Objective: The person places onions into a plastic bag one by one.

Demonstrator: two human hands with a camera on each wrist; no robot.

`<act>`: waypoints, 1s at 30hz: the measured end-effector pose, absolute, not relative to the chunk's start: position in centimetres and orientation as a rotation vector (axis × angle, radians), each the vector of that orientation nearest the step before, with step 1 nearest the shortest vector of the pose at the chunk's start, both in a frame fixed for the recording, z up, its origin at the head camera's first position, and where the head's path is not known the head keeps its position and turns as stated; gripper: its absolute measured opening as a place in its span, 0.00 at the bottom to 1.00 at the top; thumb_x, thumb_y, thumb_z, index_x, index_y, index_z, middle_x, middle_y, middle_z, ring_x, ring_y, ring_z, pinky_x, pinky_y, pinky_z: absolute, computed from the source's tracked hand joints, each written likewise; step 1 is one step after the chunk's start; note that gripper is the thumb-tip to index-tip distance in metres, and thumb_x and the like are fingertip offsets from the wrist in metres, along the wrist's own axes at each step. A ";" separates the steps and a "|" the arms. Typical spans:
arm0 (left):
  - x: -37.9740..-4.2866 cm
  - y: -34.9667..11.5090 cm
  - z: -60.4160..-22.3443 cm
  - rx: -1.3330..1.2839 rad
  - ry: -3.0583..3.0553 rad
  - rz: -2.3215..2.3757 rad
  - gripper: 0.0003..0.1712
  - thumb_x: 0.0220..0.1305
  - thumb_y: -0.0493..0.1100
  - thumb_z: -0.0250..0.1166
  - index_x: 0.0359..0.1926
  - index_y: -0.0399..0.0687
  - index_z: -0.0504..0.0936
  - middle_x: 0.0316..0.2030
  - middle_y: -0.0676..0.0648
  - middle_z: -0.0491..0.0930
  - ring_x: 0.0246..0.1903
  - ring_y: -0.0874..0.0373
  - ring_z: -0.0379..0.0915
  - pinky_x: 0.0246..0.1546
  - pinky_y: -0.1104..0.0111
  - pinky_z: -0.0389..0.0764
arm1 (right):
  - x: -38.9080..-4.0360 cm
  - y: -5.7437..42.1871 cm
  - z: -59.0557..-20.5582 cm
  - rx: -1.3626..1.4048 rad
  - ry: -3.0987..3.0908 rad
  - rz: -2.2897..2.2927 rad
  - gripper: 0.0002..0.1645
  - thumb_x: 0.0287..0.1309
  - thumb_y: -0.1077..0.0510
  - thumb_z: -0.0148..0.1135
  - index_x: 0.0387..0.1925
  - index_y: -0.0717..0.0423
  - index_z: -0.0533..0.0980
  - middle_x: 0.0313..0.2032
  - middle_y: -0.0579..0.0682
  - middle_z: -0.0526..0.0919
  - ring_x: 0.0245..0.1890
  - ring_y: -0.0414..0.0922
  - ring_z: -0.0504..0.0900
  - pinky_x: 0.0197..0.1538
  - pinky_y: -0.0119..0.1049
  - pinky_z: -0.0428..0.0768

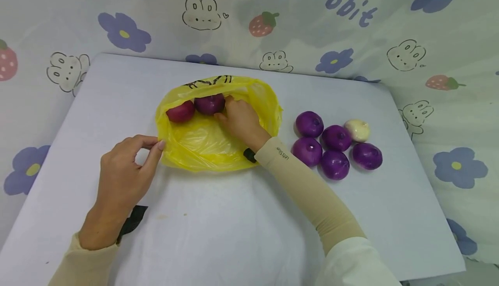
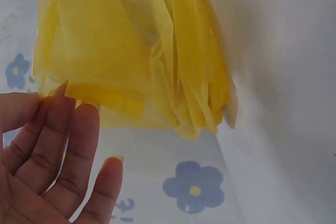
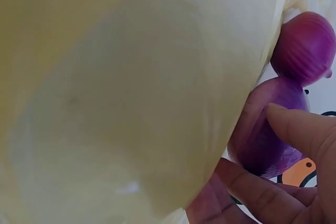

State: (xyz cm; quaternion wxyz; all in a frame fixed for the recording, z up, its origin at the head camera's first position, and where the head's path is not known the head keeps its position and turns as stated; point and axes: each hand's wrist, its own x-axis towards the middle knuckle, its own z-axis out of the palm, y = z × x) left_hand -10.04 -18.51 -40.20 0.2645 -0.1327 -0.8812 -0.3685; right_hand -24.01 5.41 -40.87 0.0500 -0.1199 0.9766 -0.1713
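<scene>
A yellow plastic bag [image 1: 202, 138] lies with its mouth spread wide on the table. My left hand [image 1: 126, 169] pinches the left edge of its mouth between thumb and fingers; in the left wrist view the fingertips [image 2: 90, 109] are at the thin yellow film. Reaching into the mouth, my right hand [image 1: 243, 119] holds a purple onion [image 1: 209, 104], thumb on one side and fingers on the other. Beside that onion, also in the bag, sits a redder onion [image 1: 181, 112]. The right wrist view has the held purple onion [image 3: 268, 129] against the redder onion [image 3: 304, 48].
Right of the bag, several purple onions [image 1: 336, 138] and one white onion [image 1: 357, 130] are grouped on the white table [image 1: 218, 225]. A cloth printed with flowers and rabbits [image 1: 163, 21] hangs behind the table's back edge. Dark straps [image 1: 133, 221] show at the wrists.
</scene>
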 end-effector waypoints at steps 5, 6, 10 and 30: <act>-10.1 -18.5 -40.1 -0.369 -2.365 -0.992 0.08 0.63 0.32 0.74 0.41 0.31 0.86 0.34 0.37 0.87 0.37 0.41 0.82 0.48 0.84 0.64 | -24.2 5.5 -40.9 -0.361 2.965 -0.527 0.23 0.72 0.47 0.65 0.54 0.61 0.75 0.34 0.52 0.79 0.34 0.48 0.80 0.40 0.39 0.80; -10.1 -18.5 -40.1 -0.372 -2.361 -0.990 0.08 0.63 0.32 0.74 0.41 0.31 0.86 0.34 0.37 0.87 0.37 0.42 0.82 0.47 0.83 0.64 | -24.2 5.6 -40.9 -0.361 2.963 -0.528 0.23 0.72 0.47 0.65 0.54 0.61 0.75 0.33 0.52 0.79 0.34 0.49 0.79 0.40 0.39 0.79; -10.2 -18.5 -40.2 -0.371 -2.356 -0.994 0.08 0.62 0.32 0.74 0.41 0.31 0.87 0.34 0.37 0.87 0.37 0.42 0.82 0.47 0.83 0.64 | -24.2 5.7 -40.9 -0.347 2.957 -0.539 0.23 0.72 0.47 0.65 0.55 0.61 0.74 0.31 0.51 0.78 0.33 0.49 0.79 0.39 0.39 0.78; -10.0 -18.6 -40.0 -0.354 -2.378 -1.012 0.09 0.63 0.32 0.74 0.42 0.31 0.86 0.35 0.37 0.86 0.38 0.41 0.82 0.53 0.88 0.61 | -22.9 6.4 -39.4 -0.397 2.887 -0.622 0.37 0.70 0.48 0.66 0.72 0.61 0.68 0.63 0.55 0.80 0.54 0.48 0.80 0.61 0.40 0.78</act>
